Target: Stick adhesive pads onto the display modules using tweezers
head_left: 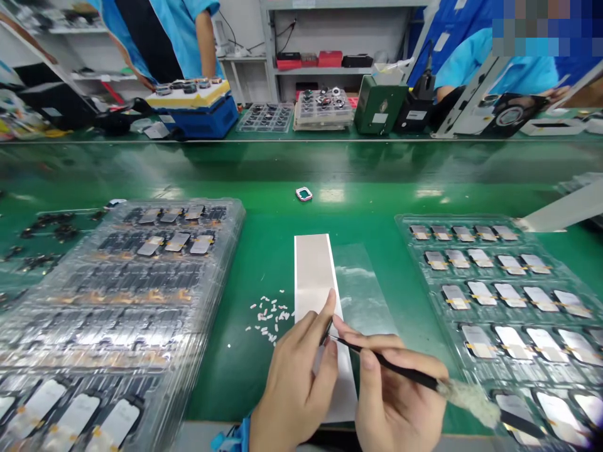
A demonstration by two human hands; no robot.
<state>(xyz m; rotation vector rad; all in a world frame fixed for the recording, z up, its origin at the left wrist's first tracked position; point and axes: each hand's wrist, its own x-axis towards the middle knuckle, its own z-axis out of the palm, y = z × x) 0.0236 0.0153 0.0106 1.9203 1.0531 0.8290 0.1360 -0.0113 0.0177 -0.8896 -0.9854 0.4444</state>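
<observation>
My left hand (299, 370) is closed, pinching a small dark-edged part (326, 333) between thumb and fingers; most of that part is hidden. From the other side, my right hand (400, 389) grips black tweezers (409, 371) with pale wrapping round the handle end. Their tips meet the small part at the left fingertips. Beneath both hands lies a long beige strip with white edges (315, 270). A clear film sheet (360, 282) rests along its right side. Several tiny white pieces (273, 317) are scattered left of the strip.
Stacked clear trays (207, 295) of small screen-like parts stand at left. Another clear tray (475, 320) of similar parts is at right. A small square frame (304, 194) lies farther back. Two people in blue (202, 37) are beyond the bench, near a blue box (202, 116).
</observation>
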